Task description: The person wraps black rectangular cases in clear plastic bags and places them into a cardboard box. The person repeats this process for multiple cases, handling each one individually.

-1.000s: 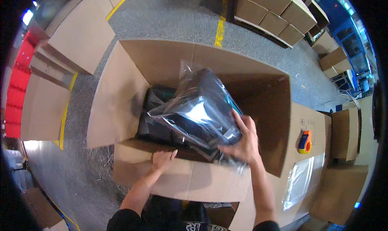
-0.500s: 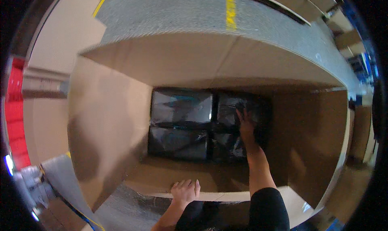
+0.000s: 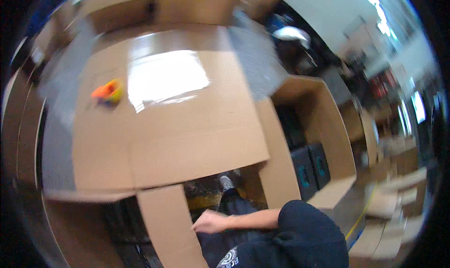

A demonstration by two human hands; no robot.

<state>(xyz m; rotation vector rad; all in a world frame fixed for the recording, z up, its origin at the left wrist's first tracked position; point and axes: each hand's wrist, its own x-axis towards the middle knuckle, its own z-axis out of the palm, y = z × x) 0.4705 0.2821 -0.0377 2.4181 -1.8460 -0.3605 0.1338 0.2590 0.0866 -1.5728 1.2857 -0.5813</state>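
Observation:
My right hand is in front of my body, its forearm coming from a black sleeve on the right. Its fingers look curled in, with nothing visible in them, though the picture is blurred. The fingertips come close to the edge of a cardboard flap; whether they touch it I cannot tell. That flap belongs to an open box at the lower left with dark wrapped packages inside. My left hand is out of view.
A large cardboard surface lies ahead, bearing a shiny white sheet and an orange-yellow object. At right stands an open box with black packages. My shoe shows in a gap between boxes.
The view has swung away from the box where my right hand reached onto black packages and my left hand lay on its near edge. My right hand is out; my left has left the view.

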